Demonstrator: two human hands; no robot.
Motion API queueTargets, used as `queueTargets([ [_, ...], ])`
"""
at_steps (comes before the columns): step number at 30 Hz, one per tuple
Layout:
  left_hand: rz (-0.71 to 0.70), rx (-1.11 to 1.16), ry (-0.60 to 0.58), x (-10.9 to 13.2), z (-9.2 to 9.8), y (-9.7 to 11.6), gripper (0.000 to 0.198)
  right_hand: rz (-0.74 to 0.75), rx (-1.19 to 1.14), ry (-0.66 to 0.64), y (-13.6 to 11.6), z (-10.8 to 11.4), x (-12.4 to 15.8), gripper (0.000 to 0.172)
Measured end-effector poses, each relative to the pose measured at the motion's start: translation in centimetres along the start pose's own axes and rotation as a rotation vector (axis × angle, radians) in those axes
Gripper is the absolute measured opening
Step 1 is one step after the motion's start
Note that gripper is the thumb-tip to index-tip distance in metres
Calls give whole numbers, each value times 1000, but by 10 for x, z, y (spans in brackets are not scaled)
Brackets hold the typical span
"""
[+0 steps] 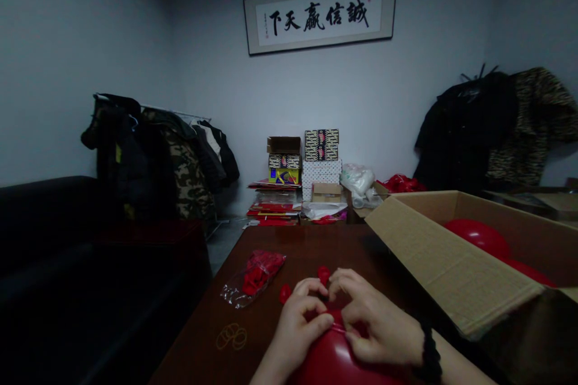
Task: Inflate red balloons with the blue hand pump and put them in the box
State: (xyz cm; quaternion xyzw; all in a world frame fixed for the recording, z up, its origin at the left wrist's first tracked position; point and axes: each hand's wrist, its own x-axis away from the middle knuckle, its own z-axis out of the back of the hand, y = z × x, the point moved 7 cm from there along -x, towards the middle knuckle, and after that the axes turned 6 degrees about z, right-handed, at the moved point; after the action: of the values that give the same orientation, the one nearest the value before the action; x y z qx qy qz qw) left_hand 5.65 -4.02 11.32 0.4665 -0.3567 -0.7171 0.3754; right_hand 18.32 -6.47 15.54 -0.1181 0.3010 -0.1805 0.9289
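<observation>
A large inflated red balloon fills the bottom middle of the view, against the near part of the table. My left hand is closed, thumb and forefinger pinching at the balloon's neck. From the other side my right hand, with a black band on its wrist, also pinches the neck with bent fingers. The knot or opening is partly hidden by the fingers. Just beyond my hands lie small uninflated balloons, one red piece and another. Several thin rubber bands rest to the left.
A clear bag of uninflated red balloons lies on the brown table. At the right stands an open cardboard box with inflated red balloons inside. Stacked boxes stand by the far wall; a dark sofa is left.
</observation>
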Motion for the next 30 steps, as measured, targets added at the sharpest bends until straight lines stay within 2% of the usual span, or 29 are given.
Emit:
queueTargets([
  [3, 35, 21, 74, -1, 2, -6, 25, -40, -216, 92, 15, -5, 4, 12],
  [6, 48, 44, 131, -2, 5, -7, 26, -163, -531, 283, 39, -19, 14, 22],
  [9, 49, -3, 165, -2, 9, -4, 24, -214, -750, 389, 50, -38, 21, 26],
  [12, 35, -88, 183, 1, 12, 1, 21, -241, -876, 422, 47, -47, 22, 25],
  [17, 4, -202, 233, 5, 11, 4, 16, -227, -955, 402, 37, -43, 21, 26],
  [20, -21, -261, 249, 6, 8, 6, 14, -223, -810, 422, 39, -39, 27, 29],
  [27, -105, -387, 291, 8, 4, 11, 15, -189, -32, 547, 37, -31, 34, 35],
  [30, -163, -456, 287, 12, -2, 13, 14, -189, 217, 567, 34, -29, 29, 36],
])
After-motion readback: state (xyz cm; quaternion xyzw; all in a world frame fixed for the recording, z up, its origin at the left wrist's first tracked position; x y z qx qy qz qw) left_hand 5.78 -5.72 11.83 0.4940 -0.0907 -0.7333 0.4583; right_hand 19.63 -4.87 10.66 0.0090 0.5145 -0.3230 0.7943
